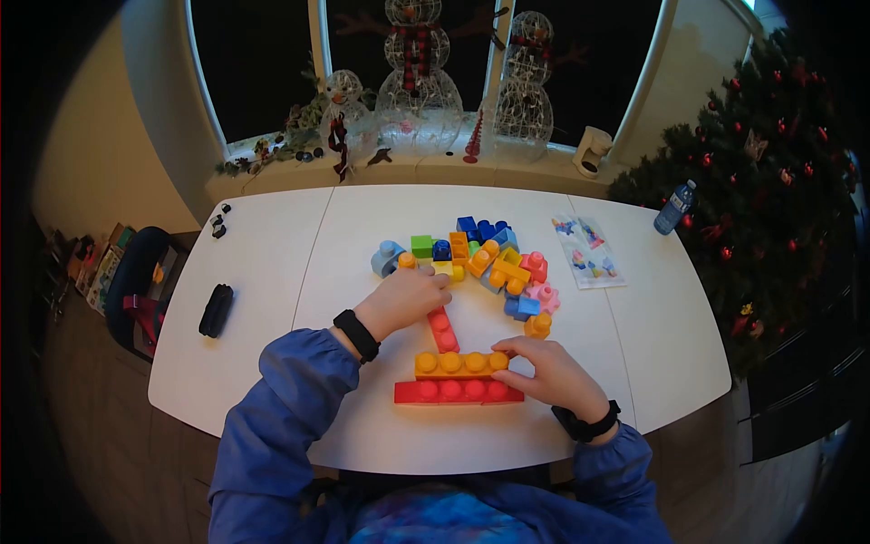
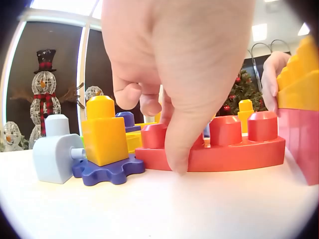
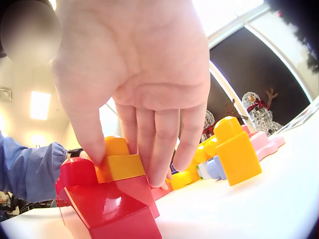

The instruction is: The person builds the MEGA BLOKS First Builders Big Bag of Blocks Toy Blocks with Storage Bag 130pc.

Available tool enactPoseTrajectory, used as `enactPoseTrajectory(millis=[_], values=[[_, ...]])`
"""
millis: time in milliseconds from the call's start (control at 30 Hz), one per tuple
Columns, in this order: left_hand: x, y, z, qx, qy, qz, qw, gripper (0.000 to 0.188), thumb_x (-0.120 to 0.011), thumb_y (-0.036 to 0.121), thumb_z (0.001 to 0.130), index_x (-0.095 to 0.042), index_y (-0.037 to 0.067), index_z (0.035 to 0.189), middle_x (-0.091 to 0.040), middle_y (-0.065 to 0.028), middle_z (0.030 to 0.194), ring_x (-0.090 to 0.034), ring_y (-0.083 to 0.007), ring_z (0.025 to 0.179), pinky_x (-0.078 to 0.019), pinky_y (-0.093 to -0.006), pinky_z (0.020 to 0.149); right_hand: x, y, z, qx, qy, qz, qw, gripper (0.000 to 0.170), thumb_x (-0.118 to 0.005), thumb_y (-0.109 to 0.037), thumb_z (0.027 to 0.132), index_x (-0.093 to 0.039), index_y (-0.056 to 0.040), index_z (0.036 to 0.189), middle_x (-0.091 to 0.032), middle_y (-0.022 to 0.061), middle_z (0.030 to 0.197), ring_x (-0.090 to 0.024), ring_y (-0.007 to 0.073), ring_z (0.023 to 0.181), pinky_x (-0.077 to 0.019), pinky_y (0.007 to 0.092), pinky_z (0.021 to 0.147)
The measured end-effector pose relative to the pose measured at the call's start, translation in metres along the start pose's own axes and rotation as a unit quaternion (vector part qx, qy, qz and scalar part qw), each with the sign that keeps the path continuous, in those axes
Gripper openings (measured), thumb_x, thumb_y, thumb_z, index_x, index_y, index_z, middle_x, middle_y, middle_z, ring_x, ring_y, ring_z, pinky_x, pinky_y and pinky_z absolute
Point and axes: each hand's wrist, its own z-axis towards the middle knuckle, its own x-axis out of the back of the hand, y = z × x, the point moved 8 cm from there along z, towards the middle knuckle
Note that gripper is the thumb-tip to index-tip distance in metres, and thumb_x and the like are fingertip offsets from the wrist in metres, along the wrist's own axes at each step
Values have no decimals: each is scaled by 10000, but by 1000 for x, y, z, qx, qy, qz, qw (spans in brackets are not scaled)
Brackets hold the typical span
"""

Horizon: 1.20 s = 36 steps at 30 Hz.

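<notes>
The left hand (image 1: pixel 403 299) (image 2: pixel 184 64) grips the far part of a red four-stud brick (image 1: pixel 444 332) (image 2: pixel 234 157), its thumb against the side. This brick lies on the table, angled away from the body. The right hand (image 1: pixel 557 374) (image 3: pixel 139 59) holds the right end of an orange four-stud brick (image 1: pixel 450 373) (image 3: pixel 124 167) between thumb and fingers. Red shows beneath the orange brick in both wrist views. Along its near side runs a long red brick (image 1: pixel 459 399) (image 3: pixel 104 204). The left fingertips are partly hidden in the left wrist view.
Mixed bricks, including a yellow-orange one (image 1: pixel 537 325), lie beyond the hands on the white table (image 1: pixel 362 435). A printed sheet (image 1: pixel 589 258) and a bottle (image 1: pixel 675 207) are at the far right. A black case (image 1: pixel 216 310) lies at left.
</notes>
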Motion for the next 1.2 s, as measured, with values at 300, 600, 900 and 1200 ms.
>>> enactPoseTrajectory(millis=[300,600,900,1200], values=[[88,-25,-48,143,41,-39,988,299,-830,144,759,-721,123,1036,-684,-31,982,-666,-254,943,-572,-384,769,0,-18,-6,59,-31,-91,994,761,-917,-359,767,-597,-88,1403,-659,159,1310,-630,347,1201,-514,417,1018],[134,27,-118,199,157,-227,940,370,-892,164,735,-738,96,1065,-698,-52,918,-662,-255,823,-556,-365,711,8,-24,-5,59,6,-87,994,771,-935,-310,745,-601,-88,1404,-654,144,1314,-637,338,1182,-538,415,962],[115,76,-96,157,127,-272,941,364,-870,194,756,-721,68,1063,-693,-72,961,-692,-272,866,-576,-371,719,19,-50,-16,96,75,-19,992,423,-888,-141,806,-726,-70,1191,-714,106,1120,-714,267,933,-591,338,771],[108,82,-95,147,152,-325,922,314,-854,165,799,-709,45,1050,-692,-98,984,-692,-302,899,-584,-393,770,13,-47,-24,77,68,-12,995,325,-829,-51,832,-711,-38,1135,-688,77,971,-706,207,767,-588,311,706]])
